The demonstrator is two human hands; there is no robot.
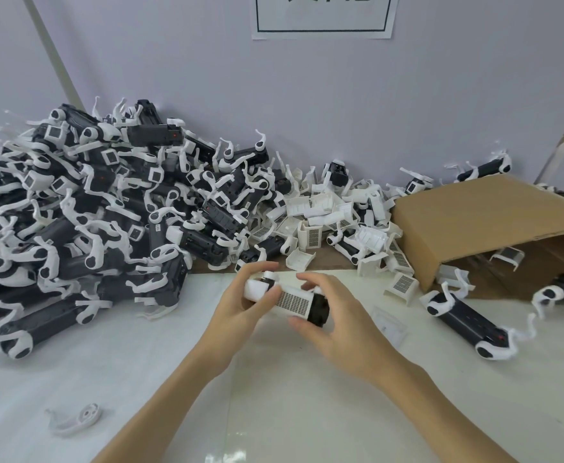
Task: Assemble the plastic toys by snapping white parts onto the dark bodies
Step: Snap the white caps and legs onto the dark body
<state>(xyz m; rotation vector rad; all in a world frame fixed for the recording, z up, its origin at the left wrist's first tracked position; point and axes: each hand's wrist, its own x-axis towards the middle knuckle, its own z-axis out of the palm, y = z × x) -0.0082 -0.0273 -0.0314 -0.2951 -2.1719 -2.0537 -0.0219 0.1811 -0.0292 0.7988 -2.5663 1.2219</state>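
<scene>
Above the table's near middle, your left hand [240, 295] grips the toy's white end while your right hand [335, 315] pinches its dark body [319, 309]. The white grille cover [292, 300] looks light, stiff and brittle; press its edges, not the mesh.

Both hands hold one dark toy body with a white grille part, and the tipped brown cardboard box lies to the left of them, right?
Not quite. The head view shows the tipped brown cardboard box on the right, not the left. The left hand and right hand do hold one dark toy body with a white grille part.
</scene>
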